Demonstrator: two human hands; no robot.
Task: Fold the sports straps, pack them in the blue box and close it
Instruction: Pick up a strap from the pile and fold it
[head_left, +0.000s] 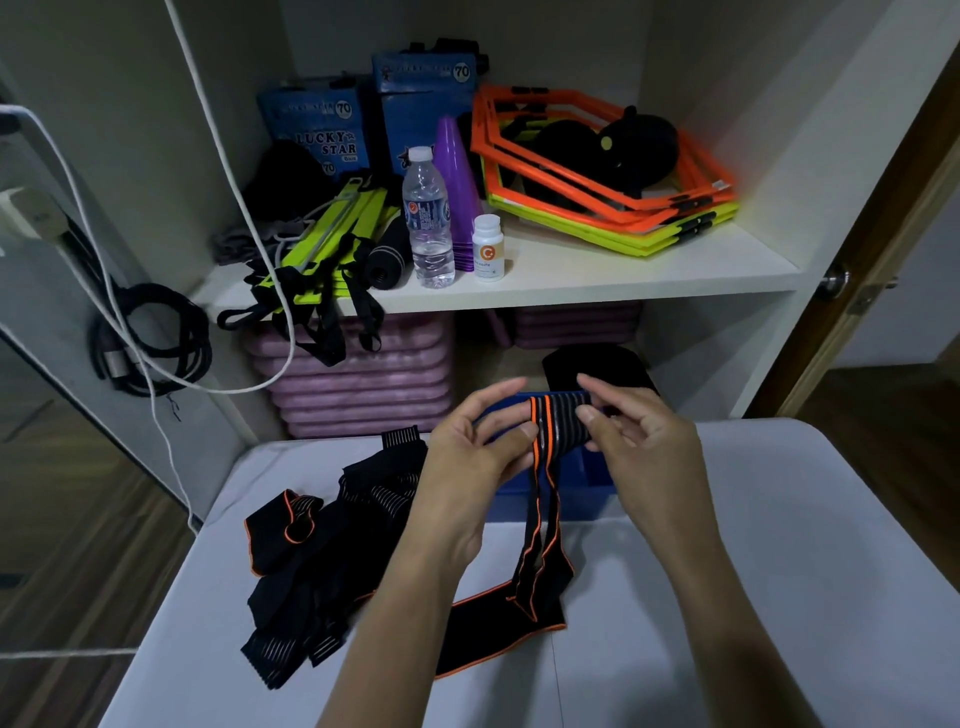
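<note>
sports strap pinched between both hands over white table, blue box beneath, shelves behind

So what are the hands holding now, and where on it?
Both the left hand and right hand pinch the orange-edged strap at its rolled upper end; its tail hangs down.

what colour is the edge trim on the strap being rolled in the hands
Orange trim on the strap, whose body is black with thin grey stripes; the head view shows it.
</note>
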